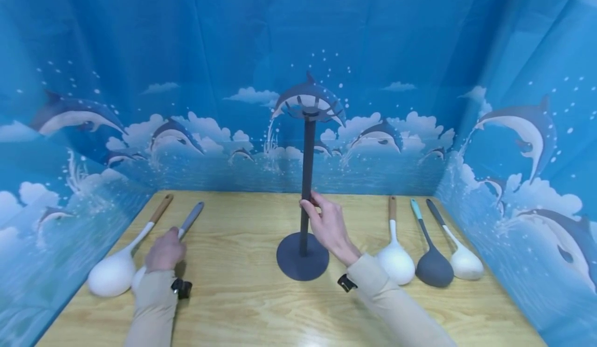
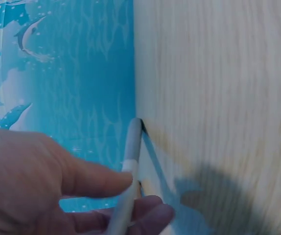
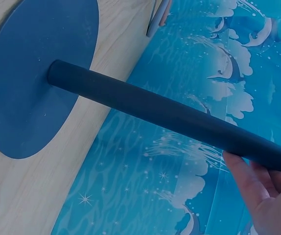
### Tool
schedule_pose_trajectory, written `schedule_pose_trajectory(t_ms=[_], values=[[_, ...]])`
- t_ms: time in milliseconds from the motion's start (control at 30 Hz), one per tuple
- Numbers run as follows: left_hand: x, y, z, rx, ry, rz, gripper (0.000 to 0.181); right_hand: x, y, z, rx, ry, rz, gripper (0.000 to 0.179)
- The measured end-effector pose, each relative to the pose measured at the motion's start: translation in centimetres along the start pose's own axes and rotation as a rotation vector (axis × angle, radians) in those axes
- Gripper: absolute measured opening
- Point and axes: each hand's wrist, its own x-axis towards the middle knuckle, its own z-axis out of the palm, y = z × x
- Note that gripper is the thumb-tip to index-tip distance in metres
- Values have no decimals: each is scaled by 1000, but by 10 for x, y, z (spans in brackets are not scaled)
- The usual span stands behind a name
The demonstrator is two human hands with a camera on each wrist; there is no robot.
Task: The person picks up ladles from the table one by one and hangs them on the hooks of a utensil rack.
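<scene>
Black stand [image 1: 307, 171] upright, middle of frame; right hand [image 1: 330, 225] grips it partway up, maybe so it won't tip. Lower left, left hand [image 1: 165, 251] pinches gray-handled spoon [image 1: 192, 216], perhaps because thin part fits fingers. Three more spoons [image 1: 435, 270] lower right.

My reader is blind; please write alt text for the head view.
A right hand holds a dark stand on a wooden table; the left hand grips a grey-handled ladle. Another ladle lies beside it, three ladles at right.
</scene>
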Motion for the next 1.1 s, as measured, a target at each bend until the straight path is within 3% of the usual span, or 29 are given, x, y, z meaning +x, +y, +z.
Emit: schedule_pose_trajectory(t_ms=[533,867,1100], values=[[2,7,7,-16,30,35,43,-1,-2,1,60,-26,53,25],[1,21,13,-51,187,99,43,0,-1,-6,79,-14,63,35],[2,35,18,-67,233,170,44,7,-49,-34,108,120,7,29]])
